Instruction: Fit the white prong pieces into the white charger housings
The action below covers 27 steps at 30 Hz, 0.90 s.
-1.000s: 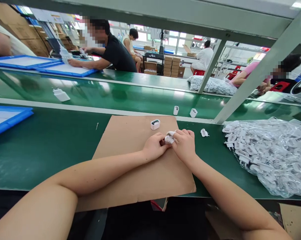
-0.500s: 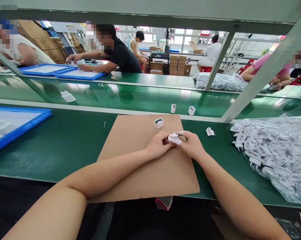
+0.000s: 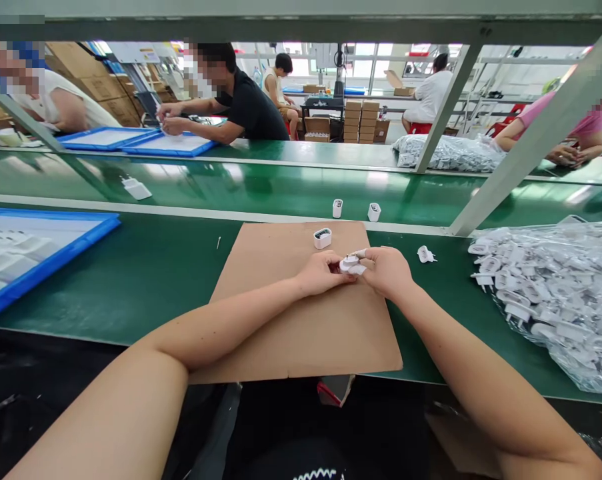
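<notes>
Over a brown cardboard sheet point(image 3: 301, 333), my left hand point(image 3: 323, 273) and my right hand point(image 3: 388, 270) both grip one white plug piece point(image 3: 351, 265) between their fingertips. Its metal pins point up. White covers are on the right thumb and a finger. Just behind my left hand, an open white charger housing point(image 3: 323, 238) stands on the cardboard. To the right of my right hand, a loose white plug piece point(image 3: 425, 255) lies on the green table.
A clear bag of white plug pieces point(image 3: 555, 293) lies at the right. A blue-rimmed tray point(image 3: 55, 277) is at the left. Two white housings point(image 3: 337, 208) and a charger point(image 3: 137, 189) rest on the green belt point(image 3: 261, 190). A slanted post point(image 3: 521, 133) rises at the right. People sit beyond.
The view has shifted slightly. The plug piece between my hands is tilted differently. On the belt, the two housings have moved left. Across the belt, the person in black has raised their hands.
</notes>
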Available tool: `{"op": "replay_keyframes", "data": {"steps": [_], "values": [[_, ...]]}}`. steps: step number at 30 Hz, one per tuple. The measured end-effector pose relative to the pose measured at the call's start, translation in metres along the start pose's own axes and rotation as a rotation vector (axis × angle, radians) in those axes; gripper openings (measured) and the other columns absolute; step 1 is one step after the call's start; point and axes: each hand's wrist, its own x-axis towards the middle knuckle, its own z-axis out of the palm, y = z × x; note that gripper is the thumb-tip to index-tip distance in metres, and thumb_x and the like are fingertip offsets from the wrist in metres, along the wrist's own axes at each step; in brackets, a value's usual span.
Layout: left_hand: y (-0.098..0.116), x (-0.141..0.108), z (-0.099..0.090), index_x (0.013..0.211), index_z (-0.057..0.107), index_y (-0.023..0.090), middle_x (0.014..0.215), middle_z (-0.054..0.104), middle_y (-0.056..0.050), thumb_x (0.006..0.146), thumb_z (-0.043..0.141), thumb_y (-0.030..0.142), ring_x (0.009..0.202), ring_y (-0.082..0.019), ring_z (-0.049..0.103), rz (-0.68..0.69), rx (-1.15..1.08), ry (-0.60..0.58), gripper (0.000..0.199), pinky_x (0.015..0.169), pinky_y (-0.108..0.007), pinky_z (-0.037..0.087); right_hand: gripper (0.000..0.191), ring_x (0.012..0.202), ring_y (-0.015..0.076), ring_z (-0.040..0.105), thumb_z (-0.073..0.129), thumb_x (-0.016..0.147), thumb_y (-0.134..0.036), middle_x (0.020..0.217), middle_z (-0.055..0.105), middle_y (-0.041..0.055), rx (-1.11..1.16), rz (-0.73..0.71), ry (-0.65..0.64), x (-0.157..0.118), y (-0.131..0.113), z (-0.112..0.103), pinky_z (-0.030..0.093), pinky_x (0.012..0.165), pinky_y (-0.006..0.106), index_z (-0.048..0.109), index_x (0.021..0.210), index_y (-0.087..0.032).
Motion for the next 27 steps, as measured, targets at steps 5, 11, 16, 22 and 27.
{"op": "replay_keyframes", "data": {"steps": [5, 11, 16, 22, 27], "values": [[0.003, 0.000, 0.002, 0.082, 0.077, 0.017, 0.075, 0.062, 0.000, 0.069, 0.086, 0.045, 0.067, -0.012, 0.054, -0.003, 0.008, 0.016, 0.032, 0.063, -0.027, 0.043, 0.029, 0.085, 0.0240, 0.070, 0.071, 0.083, -0.040, 0.096, 0.081, 0.0026, 0.105, -0.023, -0.043, -0.002, 0.008, 0.010, 0.049, 0.093, 0.040, 0.081, 0.109, -0.029], [0.024, -0.015, -0.009, 0.097, 0.080, 0.021, 0.089, 0.067, -0.004, 0.076, 0.083, 0.041, 0.076, -0.015, 0.060, 0.143, 0.114, 0.204, 0.029, 0.069, -0.028, 0.050, 0.056, 0.129, 0.0338, 0.060, 0.060, 0.093, -0.049, 0.137, 0.068, 0.0160, 0.139, -0.005, 0.154, 0.000, 0.067, -0.006, 0.039, 0.114, 0.053, 0.061, 0.142, -0.021], [0.019, 0.029, -0.071, 0.101, 0.071, 0.019, 0.098, 0.069, -0.004, 0.081, 0.079, 0.045, 0.079, -0.015, 0.061, 0.116, 0.267, 0.652, 0.033, 0.073, -0.027, 0.050, 0.062, 0.131, 0.0502, 0.050, 0.056, 0.091, -0.032, 0.148, 0.050, 0.0326, -0.296, 0.590, 0.145, 0.003, 0.118, -0.023, 0.044, 0.100, 0.066, 0.052, 0.147, -0.008], [-0.044, 0.121, -0.154, 0.107, 0.064, 0.018, 0.104, 0.073, -0.006, 0.083, 0.074, 0.034, 0.093, -0.020, 0.065, -0.234, 0.519, 0.737, 0.030, 0.084, -0.031, 0.048, 0.042, 0.102, 0.0332, 0.066, 0.055, 0.084, -0.019, 0.118, 0.066, 0.0206, -0.272, 0.492, 0.054, 0.004, 0.125, -0.015, 0.052, 0.084, 0.043, 0.070, 0.123, -0.014], [-0.070, 0.139, -0.166, 0.102, 0.062, 0.019, 0.110, 0.071, -0.013, 0.075, 0.079, 0.031, 0.106, -0.031, 0.065, -0.387, 0.575, 0.715, 0.034, 0.090, -0.040, 0.048, 0.042, 0.091, 0.0278, 0.067, 0.061, 0.084, -0.026, 0.116, 0.065, 0.0146, -0.112, 0.473, 0.189, 0.004, 0.117, -0.017, 0.052, 0.080, 0.038, 0.073, 0.125, -0.020]]}}
